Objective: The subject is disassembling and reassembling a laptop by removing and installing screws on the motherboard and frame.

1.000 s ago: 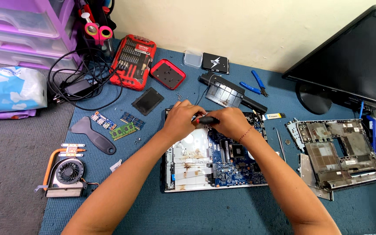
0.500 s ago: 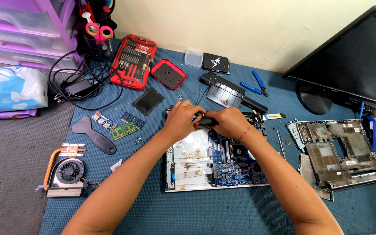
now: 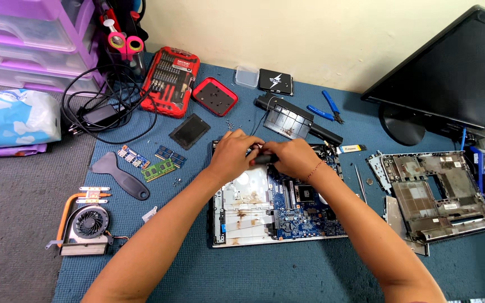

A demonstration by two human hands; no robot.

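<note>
An opened laptop base (image 3: 254, 216) with a blue motherboard (image 3: 301, 216) lies on the blue mat. Both my hands meet over its far edge. My right hand (image 3: 293, 158) is closed around a dark screwdriver handle (image 3: 265, 159). My left hand (image 3: 232, 154) pinches the same tool from the left, fingers curled on it. The tool's tip is hidden under my fingers.
A red screwdriver bit case (image 3: 170, 80) and red tray (image 3: 214, 96) sit at the back. Memory sticks (image 3: 158, 168), a grey pry tool (image 3: 120, 175) and a cooling fan (image 3: 85, 223) lie left. A stripped chassis (image 3: 439, 196) and black monitor (image 3: 450, 73) stand right. Cables (image 3: 99, 115) coil by purple drawers.
Both hands stay together over the laptop's far edge, shifting only slightly on the tool.
</note>
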